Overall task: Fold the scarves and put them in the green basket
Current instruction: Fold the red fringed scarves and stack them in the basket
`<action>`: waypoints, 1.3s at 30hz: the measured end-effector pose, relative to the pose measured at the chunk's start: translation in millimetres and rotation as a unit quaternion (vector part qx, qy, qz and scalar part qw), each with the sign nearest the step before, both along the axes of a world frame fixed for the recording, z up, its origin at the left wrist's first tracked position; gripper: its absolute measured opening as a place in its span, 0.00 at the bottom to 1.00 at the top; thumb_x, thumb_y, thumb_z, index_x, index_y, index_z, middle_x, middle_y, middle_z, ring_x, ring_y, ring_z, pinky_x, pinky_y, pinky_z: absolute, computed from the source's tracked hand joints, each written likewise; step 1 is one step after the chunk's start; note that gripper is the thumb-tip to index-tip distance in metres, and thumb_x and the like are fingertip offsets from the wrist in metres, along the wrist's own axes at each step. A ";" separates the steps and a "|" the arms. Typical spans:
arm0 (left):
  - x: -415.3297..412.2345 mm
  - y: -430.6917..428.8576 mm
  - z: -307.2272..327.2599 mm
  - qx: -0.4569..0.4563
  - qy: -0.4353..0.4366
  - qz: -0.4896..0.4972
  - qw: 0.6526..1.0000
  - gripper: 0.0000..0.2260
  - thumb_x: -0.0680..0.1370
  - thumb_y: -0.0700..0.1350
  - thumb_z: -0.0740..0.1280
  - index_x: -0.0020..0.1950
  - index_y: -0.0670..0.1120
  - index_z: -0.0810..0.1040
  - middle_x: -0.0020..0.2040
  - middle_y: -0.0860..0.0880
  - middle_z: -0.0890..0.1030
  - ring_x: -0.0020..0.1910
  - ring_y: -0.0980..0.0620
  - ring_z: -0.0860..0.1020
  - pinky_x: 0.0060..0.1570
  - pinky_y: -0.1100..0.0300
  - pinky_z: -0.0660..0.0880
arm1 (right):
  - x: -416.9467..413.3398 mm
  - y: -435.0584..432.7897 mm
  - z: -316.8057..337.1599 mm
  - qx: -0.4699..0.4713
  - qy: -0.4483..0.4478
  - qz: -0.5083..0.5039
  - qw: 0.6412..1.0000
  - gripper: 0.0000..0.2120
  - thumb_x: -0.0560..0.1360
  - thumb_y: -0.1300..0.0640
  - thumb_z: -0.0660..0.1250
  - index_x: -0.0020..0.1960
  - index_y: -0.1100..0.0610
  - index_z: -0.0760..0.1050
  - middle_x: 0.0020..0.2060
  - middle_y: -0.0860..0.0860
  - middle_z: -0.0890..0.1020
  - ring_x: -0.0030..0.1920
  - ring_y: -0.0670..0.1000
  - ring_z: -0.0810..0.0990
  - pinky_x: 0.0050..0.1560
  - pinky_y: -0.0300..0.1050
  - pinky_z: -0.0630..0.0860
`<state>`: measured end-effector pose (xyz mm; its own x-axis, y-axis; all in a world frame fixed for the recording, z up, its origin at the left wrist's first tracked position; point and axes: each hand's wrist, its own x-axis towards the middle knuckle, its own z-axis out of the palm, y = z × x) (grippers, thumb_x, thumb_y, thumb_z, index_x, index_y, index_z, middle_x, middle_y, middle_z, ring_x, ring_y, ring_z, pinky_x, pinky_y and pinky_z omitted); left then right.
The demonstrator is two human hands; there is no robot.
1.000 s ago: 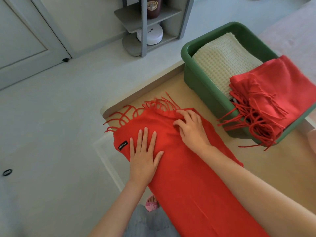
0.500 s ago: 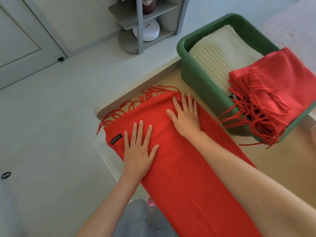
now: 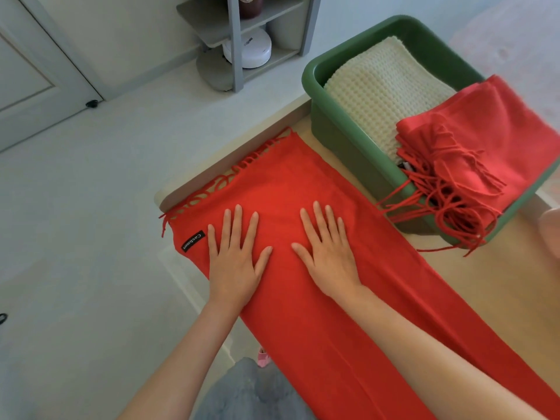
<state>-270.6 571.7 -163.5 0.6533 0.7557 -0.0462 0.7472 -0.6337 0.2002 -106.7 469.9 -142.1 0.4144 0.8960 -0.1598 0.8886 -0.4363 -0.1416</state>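
Showing are two hands, three textiles and one green basket point(image 3: 315, 86). The left hand point(image 3: 235, 262) and right hand point(image 3: 328, 256) are lying flat, side by side, on the one unfolded red scarf point(image 3: 303, 177). All fingers point(image 3: 238, 225) are lying straight, slightly spread, gripping nothing.

This scarf is lying lengthwise on the desk point(image 3: 500, 283), passing under both palms. Its fringe point(image 3: 224, 180) is sitting at 11 o'clock of the fingers, and its black label point(image 3: 193, 241) at 9 o'clock of the left hand.

The basket, at 2 o'clock, is holding one folded red scarf point(image 3: 500, 131) and one cream knit piece point(image 3: 385, 86). The frame edge is cutting off the unfolded scarf's near end and the basket's right side.
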 end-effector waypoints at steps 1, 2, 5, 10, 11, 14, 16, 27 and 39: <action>-0.1 0.5 -0.2 0.001 0.000 0.000 1.000 0.29 0.80 0.61 0.47 0.79 0.51 0.52 0.79 0.45 0.49 0.78 0.45 0.45 0.74 0.42 0.43 | 3.3 -7.0 -3.6 -0.003 -0.011 0.008 1.000 0.32 0.79 0.38 0.45 0.78 0.52 0.51 0.77 0.55 0.53 0.77 0.56 0.51 0.75 0.53 0.48; -0.3 0.8 -0.6 0.001 0.000 -0.001 1.000 0.29 0.80 0.61 0.47 0.79 0.51 0.52 0.79 0.45 0.50 0.78 0.45 0.46 0.74 0.42 0.43 | 7.4 -9.0 -6.4 -0.006 -0.018 0.013 1.000 0.31 0.79 0.38 0.45 0.78 0.52 0.52 0.77 0.55 0.54 0.77 0.56 0.51 0.75 0.54 0.49; 0.3 2.0 -1.2 -0.002 0.001 -0.003 1.000 0.29 0.80 0.61 0.48 0.79 0.50 0.53 0.79 0.45 0.51 0.78 0.45 0.46 0.74 0.42 0.44 | 16.0 2.3 -7.6 -0.013 -0.010 0.025 1.000 0.31 0.79 0.38 0.45 0.77 0.53 0.53 0.77 0.55 0.55 0.77 0.56 0.52 0.74 0.56 0.52; 6.3 1.0 6.4 -0.021 -0.016 0.028 0.999 0.30 0.80 0.60 0.47 0.78 0.48 0.54 0.79 0.43 0.49 0.78 0.46 0.43 0.74 0.42 0.41 | 13.3 -1.8 8.2 0.031 0.034 0.013 0.999 0.31 0.79 0.40 0.45 0.78 0.54 0.51 0.77 0.53 0.50 0.77 0.53 0.46 0.76 0.53 0.46; 8.3 -3.4 11.5 -0.017 -0.027 0.023 0.999 0.29 0.80 0.59 0.47 0.78 0.47 0.55 0.79 0.43 0.49 0.78 0.46 0.43 0.74 0.43 0.40 | 10.8 -13.2 13.2 0.047 0.040 -0.005 0.998 0.31 0.80 0.41 0.46 0.78 0.54 0.50 0.77 0.53 0.49 0.77 0.52 0.45 0.76 0.51 0.44; 19.5 -32.9 26.8 -0.013 -0.066 -0.047 0.997 0.25 0.81 0.54 0.49 0.77 0.46 0.59 0.78 0.44 0.55 0.78 0.47 0.47 0.74 0.45 0.42 | 5.4 -70.3 24.4 0.082 0.058 -0.093 0.991 0.30 0.81 0.41 0.45 0.78 0.54 0.50 0.78 0.51 0.49 0.77 0.50 0.43 0.76 0.47 0.41; 29.3 -60.8 31.3 -0.027 -0.083 -0.103 0.991 0.24 0.81 0.52 0.51 0.76 0.46 0.62 0.77 0.44 0.59 0.77 0.47 0.51 0.74 0.44 0.46 | 6.1 -118.4 28.9 0.080 0.062 -0.152 0.983 0.30 0.80 0.39 0.43 0.78 0.52 0.49 0.78 0.49 0.47 0.77 0.49 0.41 0.75 0.46 0.39; 41.7 -171.6 9.8 -0.057 0.013 -0.321 0.945 0.28 0.79 0.58 0.53 0.77 0.49 0.58 0.78 0.46 0.55 0.77 0.47 0.53 0.71 0.43 0.53 | 72.7 -225.0 15.4 -0.058 0.083 -0.320 0.942 0.37 0.75 0.32 0.36 0.78 0.51 0.40 0.77 0.48 0.40 0.76 0.48 0.36 0.75 0.48 0.37; 53.5 -220.6 28.7 -0.077 0.005 -0.382 0.921 0.27 0.79 0.54 0.52 0.76 0.46 0.61 0.77 0.44 0.58 0.77 0.47 0.55 0.71 0.43 0.53 | -19.6 -341.1 36.7 0.023 0.054 -0.369 0.928 0.32 0.80 0.36 0.38 0.78 0.53 0.42 0.78 0.48 0.42 0.77 0.48 0.39 0.75 0.47 0.39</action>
